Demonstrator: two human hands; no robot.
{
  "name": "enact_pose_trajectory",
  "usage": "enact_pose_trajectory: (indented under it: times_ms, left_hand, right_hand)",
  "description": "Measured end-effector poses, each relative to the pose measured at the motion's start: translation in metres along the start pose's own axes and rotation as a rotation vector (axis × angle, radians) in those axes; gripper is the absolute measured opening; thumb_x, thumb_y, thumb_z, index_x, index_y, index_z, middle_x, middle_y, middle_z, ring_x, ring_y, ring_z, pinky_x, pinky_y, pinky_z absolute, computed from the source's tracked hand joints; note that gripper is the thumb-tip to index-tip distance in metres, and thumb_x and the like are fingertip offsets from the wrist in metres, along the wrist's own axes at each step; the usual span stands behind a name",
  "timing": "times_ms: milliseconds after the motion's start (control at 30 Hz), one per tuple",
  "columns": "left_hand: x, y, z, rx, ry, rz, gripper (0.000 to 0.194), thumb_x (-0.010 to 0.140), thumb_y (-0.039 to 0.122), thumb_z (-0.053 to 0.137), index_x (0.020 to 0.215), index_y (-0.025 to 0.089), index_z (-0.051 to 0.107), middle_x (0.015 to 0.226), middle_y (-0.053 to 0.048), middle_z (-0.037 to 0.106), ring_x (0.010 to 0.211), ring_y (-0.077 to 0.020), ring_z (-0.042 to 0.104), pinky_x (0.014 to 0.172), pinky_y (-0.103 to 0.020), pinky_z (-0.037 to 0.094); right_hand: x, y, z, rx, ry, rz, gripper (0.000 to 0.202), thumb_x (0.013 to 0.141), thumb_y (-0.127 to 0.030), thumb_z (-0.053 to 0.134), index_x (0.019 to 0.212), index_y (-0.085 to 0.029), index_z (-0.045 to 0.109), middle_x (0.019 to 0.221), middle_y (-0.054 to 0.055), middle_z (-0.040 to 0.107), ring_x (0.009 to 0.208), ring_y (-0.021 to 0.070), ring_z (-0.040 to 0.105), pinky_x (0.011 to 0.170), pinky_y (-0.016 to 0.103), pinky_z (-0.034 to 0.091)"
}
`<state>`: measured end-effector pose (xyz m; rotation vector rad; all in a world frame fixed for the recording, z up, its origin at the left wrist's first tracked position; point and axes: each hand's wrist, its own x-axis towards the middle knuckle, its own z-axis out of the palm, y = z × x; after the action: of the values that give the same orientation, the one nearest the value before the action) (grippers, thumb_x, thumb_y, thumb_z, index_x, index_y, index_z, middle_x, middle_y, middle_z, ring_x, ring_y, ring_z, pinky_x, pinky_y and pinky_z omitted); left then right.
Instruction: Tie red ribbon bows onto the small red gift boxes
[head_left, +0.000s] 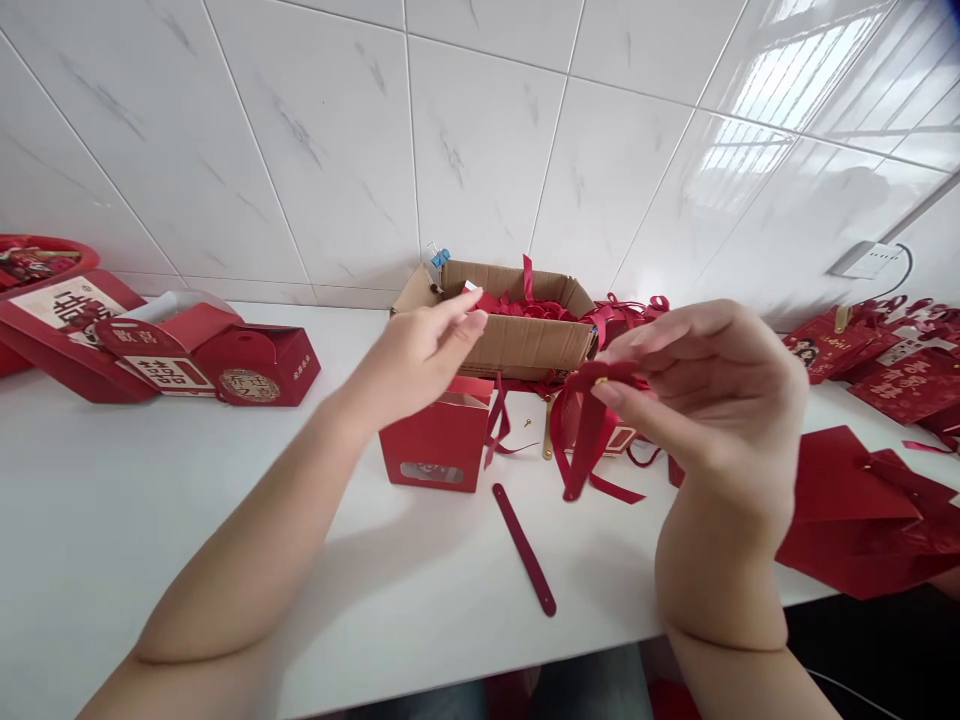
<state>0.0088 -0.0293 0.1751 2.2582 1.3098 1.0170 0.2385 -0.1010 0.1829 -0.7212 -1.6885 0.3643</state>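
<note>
My right hand point(720, 390) pinches a dark red strap point(589, 445) between thumb and fingers, near a small gold rivet. The strap hangs down at an angle over the table, with red ribbon beside it. My left hand point(420, 350) is stretched out above a small red gift box point(435, 445), thumb and fingers apart, at the near side of a cardboard box point(510, 345). Nothing shows in its fingers. A second dark red strap point(525, 550) lies flat on the white table point(360, 600), with a hole at its end.
Red ribbons and straps point(525, 308) fill the cardboard box, which has a blue binder clip point(440, 258) on its rim. Decorated red boxes point(255, 365) stand at the left. Red gift bags point(907, 400) and an open red bag point(855, 510) lie at the right. A tiled wall point(487, 150) is behind.
</note>
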Motion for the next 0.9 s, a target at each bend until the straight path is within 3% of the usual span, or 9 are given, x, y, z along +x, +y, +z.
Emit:
enact_pose_trajectory:
  times_ms: [100, 167, 233, 300, 400, 533, 700, 900]
  left_hand:
    - [-0.004, -0.015, -0.033, 0.214, -0.296, -0.024, 0.065, 0.085, 0.069, 0.041, 0.139, 0.034, 0.047, 0.146, -0.002, 0.047, 0.127, -0.0294, 0.049, 0.095, -0.036, 0.046]
    - [-0.006, -0.024, -0.049, 0.302, -0.513, -0.081, 0.076, 0.077, 0.07, 0.053, 0.143, 0.036, 0.04, 0.149, -0.002, 0.044, 0.127, -0.0306, 0.049, 0.093, -0.035, 0.046]
    - [-0.006, -0.031, -0.055, 0.346, -0.605, -0.116, 0.081, 0.072, 0.066, 0.059, 0.144, 0.036, 0.039, 0.147, -0.002, 0.047, 0.125, -0.0299, 0.051, 0.092, -0.033, 0.046]
    - [-0.002, -0.034, -0.053, 0.349, -0.594, -0.115, 0.07, 0.073, 0.059, 0.059, 0.138, 0.035, 0.047, 0.138, -0.002, 0.056, 0.116, -0.0278, 0.057, 0.087, -0.032, 0.047]
    - [0.006, -0.038, -0.04, 0.301, -0.535, -0.074, 0.042, 0.075, 0.044, 0.057, 0.114, 0.032, 0.064, 0.109, -0.002, 0.07, 0.087, -0.023, 0.065, 0.069, -0.03, 0.047]
    - [0.015, -0.041, -0.021, 0.251, -0.405, 0.015, 0.022, 0.071, 0.026, 0.055, 0.092, 0.026, 0.062, 0.087, -0.001, 0.069, 0.059, -0.0155, 0.056, 0.051, -0.026, 0.036]
    - [0.021, -0.041, 0.004, 0.16, -0.333, 0.161, 0.009, 0.076, 0.021, 0.051, 0.084, 0.023, 0.055, 0.077, 0.001, 0.064, 0.06, -0.0125, 0.052, 0.054, -0.024, 0.036]
    - [0.021, -0.04, 0.016, 0.101, -0.345, 0.198, 0.017, 0.082, 0.027, 0.049, 0.088, 0.023, 0.064, 0.083, -0.001, 0.067, 0.066, -0.0141, 0.056, 0.057, -0.026, 0.04]
  right_hand:
    - [-0.004, -0.003, -0.004, 0.052, -0.15, -0.047, 0.03, 0.075, -0.012, 0.074, 0.1, -0.027, 0.069, 0.087, 0.001, 0.07, 0.076, 0.0162, 0.067, 0.059, 0.028, 0.058]
    - [-0.003, -0.002, -0.004, 0.086, -0.229, -0.093, 0.032, 0.075, -0.009, 0.073, 0.101, -0.027, 0.071, 0.085, 0.001, 0.072, 0.075, 0.0157, 0.067, 0.059, 0.028, 0.057]
    - [-0.001, 0.0, -0.004, 0.1, -0.295, -0.116, 0.031, 0.076, -0.007, 0.071, 0.101, -0.026, 0.072, 0.084, 0.002, 0.073, 0.076, 0.016, 0.067, 0.061, 0.029, 0.057]
    - [0.0, 0.0, -0.002, 0.108, -0.359, -0.134, 0.031, 0.077, -0.007, 0.071, 0.101, -0.025, 0.072, 0.084, 0.002, 0.073, 0.077, 0.0164, 0.068, 0.061, 0.029, 0.057]
    - [0.001, -0.001, 0.0, 0.102, -0.41, -0.145, 0.028, 0.078, -0.008, 0.07, 0.101, -0.024, 0.072, 0.083, 0.003, 0.073, 0.077, 0.0166, 0.068, 0.061, 0.029, 0.057]
    - [0.003, 0.001, 0.005, 0.032, -0.408, -0.093, 0.023, 0.079, -0.01, 0.069, 0.096, -0.025, 0.072, 0.087, 0.003, 0.071, 0.081, 0.0168, 0.067, 0.066, 0.03, 0.058]
    - [0.011, 0.031, 0.019, -0.014, -0.396, 0.041, 0.011, 0.081, -0.019, 0.068, 0.092, -0.022, 0.068, 0.092, 0.005, 0.068, 0.084, 0.0176, 0.066, 0.072, 0.033, 0.059]
    - [0.018, 0.067, 0.032, -0.137, -0.395, 0.241, 0.008, 0.081, -0.023, 0.065, 0.088, -0.019, 0.067, 0.089, 0.004, 0.069, 0.082, 0.0178, 0.066, 0.073, 0.034, 0.058]
